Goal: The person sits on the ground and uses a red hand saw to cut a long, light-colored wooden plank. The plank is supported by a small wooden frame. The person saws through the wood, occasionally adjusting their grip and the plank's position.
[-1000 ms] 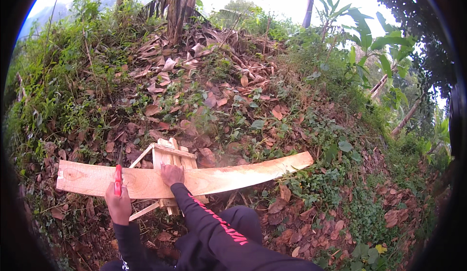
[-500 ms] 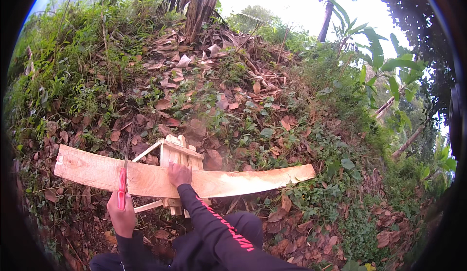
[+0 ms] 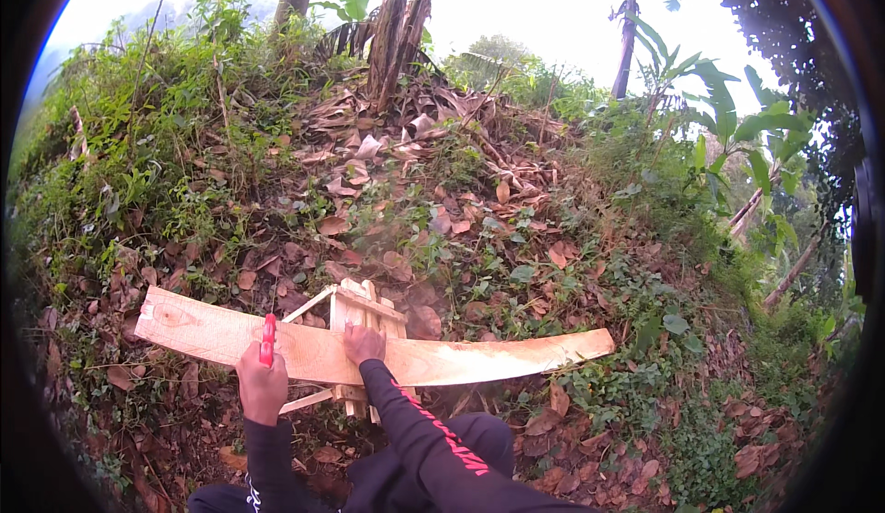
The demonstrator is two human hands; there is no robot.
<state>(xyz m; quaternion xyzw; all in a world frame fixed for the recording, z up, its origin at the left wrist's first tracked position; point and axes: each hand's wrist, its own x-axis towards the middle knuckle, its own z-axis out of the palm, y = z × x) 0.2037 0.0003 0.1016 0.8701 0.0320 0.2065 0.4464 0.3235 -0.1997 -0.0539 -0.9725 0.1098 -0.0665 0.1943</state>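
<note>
A long pale wooden board (image 3: 489, 358) lies across a small slatted wooden stand (image 3: 347, 308), its left end jutting past the stand. My left hand (image 3: 263, 382) is closed around the red handle of a hand saw (image 3: 268, 340), over the left part of the board. The saw's blade is seen nearly edge-on and is hard to make out. My right hand (image 3: 365, 344) presses on the board above the stand, fingers curled on its surface.
Dry brown leaves and low green plants cover the sloping ground. A brown trunk (image 3: 396, 38) rises at the top of the slope, with banana plants (image 3: 728, 117) at the right. My bent knee (image 3: 484, 439) is close below the board.
My left hand has pushed the saw forward, away from me, across the board. The right hand stays on the board. The whole view has shifted slightly.
</note>
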